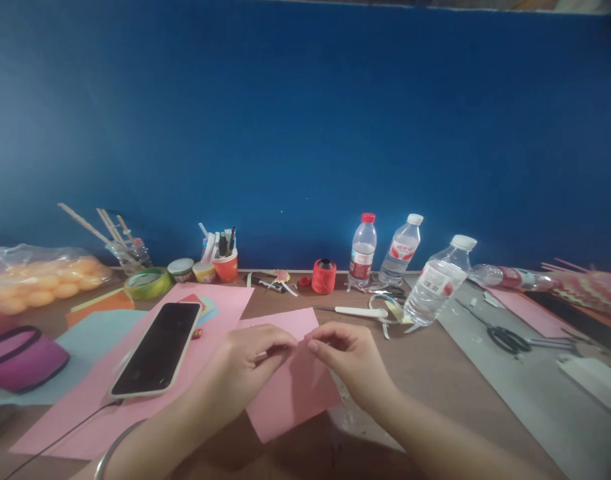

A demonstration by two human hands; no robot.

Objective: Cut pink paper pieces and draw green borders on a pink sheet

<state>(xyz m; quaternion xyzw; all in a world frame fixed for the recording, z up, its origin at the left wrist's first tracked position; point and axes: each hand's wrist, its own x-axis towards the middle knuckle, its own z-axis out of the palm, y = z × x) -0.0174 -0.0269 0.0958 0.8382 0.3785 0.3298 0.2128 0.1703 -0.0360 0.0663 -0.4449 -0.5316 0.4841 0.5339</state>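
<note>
Both my hands meet at the fingertips above a small sheet of pink paper [285, 407] on the brown table. My left hand [258, 353] is closed in a pinch, thumb against the fingers. Opposite it, my right hand [350, 357] pinches in the same way, its tips almost touching the left ones. Whatever lies between the fingertips is too small or too hidden to make out. A phone [158, 350] with a cable rests left of my left hand, on a larger pink sheet [75, 420]. Beyond my right hand is a white-handled craft knife [360, 311].
Water bottles [363, 250] stand at the back right, beside a red roll [324, 277]. Black scissors [508, 339] lie on a grey mat [505, 400]. At the left are a pen cup [226, 267], green tape [148, 283], a bag of orange balls [40, 277] and a purple item [25, 360].
</note>
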